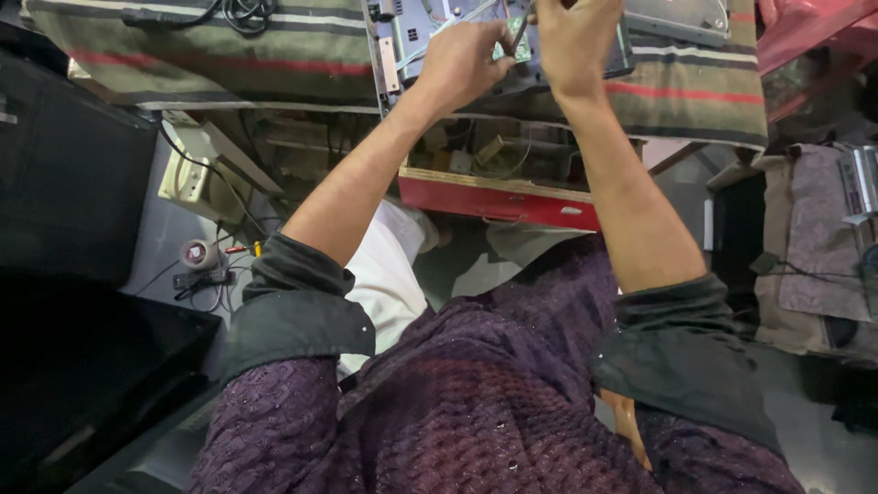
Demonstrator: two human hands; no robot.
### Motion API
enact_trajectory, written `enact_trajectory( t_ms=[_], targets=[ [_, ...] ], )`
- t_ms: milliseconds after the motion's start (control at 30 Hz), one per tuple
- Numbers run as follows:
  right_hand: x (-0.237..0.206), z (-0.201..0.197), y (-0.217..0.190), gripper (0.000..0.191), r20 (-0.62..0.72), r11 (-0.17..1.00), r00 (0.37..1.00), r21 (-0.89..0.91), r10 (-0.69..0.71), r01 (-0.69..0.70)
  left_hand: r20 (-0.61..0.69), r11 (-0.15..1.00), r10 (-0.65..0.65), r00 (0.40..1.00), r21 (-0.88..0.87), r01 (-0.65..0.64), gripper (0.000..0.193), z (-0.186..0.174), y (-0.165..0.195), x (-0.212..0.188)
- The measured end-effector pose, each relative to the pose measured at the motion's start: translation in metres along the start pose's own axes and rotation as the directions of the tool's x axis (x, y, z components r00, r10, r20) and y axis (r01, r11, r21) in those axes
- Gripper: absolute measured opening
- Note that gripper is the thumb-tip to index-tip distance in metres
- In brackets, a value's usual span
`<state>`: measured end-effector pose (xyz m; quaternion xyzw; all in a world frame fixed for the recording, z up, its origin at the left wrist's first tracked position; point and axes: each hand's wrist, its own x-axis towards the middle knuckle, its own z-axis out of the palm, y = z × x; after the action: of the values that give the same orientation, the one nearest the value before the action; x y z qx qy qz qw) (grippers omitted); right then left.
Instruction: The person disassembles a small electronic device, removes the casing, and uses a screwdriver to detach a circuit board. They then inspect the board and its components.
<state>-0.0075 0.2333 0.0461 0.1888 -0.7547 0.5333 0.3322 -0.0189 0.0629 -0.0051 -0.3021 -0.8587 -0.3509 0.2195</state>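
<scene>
Both hands, left hand (464,57) and right hand (574,37), on grey metal chassis (416,27), striped cloth (274,64) beneath.

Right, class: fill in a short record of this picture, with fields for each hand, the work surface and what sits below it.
left hand: left hand rests on the opened grey device
right hand: right hand grips a thin tool over the device
surface: striped cloth
below: red-fronted drawer, open, holding parts
</scene>
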Motion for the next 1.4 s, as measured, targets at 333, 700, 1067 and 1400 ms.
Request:
enact_trajectory(
  t_ms=[333, 700, 1067, 1400],
  targets=[
    [-0.006, -0.009, -0.021, 0.012, 0.133, 0.958, 0.988, 0.285, -0.079, 0.038, 0.050, 0.999, -0.044, 0.998, 0.009, 0.044, 0.020, -0.003, 0.003, 0.000],
    [-0.011, -0.002, -0.016, 0.012, 0.114, 0.933, 0.993, 0.359, -0.013, -0.029, 0.051, 0.998, -0.053, 0.997, -0.015, 0.054, 0.019, -0.006, 0.006, 0.000],
    [-0.010, 0.004, -0.026, 0.017, 0.131, 0.958, 0.990, 0.286, -0.047, 0.007, 0.051, 0.998, -0.053, 0.997, -0.010, 0.054, 0.020, -0.007, 0.008, 0.001],
    [0.001, -0.007, -0.025, 0.016, 0.020, 0.953, 0.992, 0.279, -0.129, 0.118, -0.074, 0.972, 0.007, 0.997, -0.236, -0.024, 0.015, 0.002, -0.007, 0.001]
  ],
)
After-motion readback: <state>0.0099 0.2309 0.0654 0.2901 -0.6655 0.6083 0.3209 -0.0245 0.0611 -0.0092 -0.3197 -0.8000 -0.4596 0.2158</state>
